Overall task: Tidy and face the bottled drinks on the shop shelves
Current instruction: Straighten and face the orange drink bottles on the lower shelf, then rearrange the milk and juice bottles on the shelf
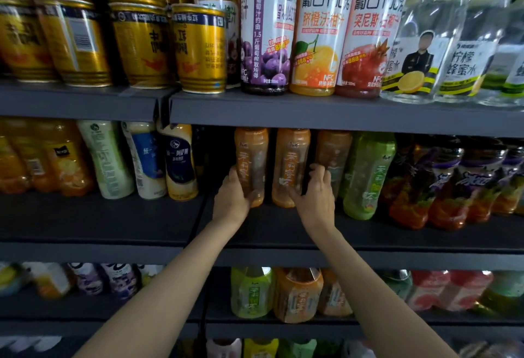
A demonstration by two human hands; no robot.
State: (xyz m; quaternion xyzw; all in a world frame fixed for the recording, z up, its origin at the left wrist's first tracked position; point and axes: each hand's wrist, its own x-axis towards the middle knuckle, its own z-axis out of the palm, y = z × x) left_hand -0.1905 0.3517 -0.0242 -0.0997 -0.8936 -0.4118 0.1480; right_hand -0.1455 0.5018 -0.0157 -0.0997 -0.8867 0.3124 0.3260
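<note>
While the left hand [231,201] is gripping one orange bottle [251,159] low, the right hand [316,196] is clasping its neighbour [290,159]; full, smooth plastic, likely heavy, slippery.

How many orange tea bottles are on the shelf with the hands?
3: one in the left hand, bottle; one in the right hand, bottle; one behind. More may hide behind.

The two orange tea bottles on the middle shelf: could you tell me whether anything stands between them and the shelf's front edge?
Nothing visible does. The left hand grips one orange bottle, the right hand the other; the shelf before them is bare.
</note>
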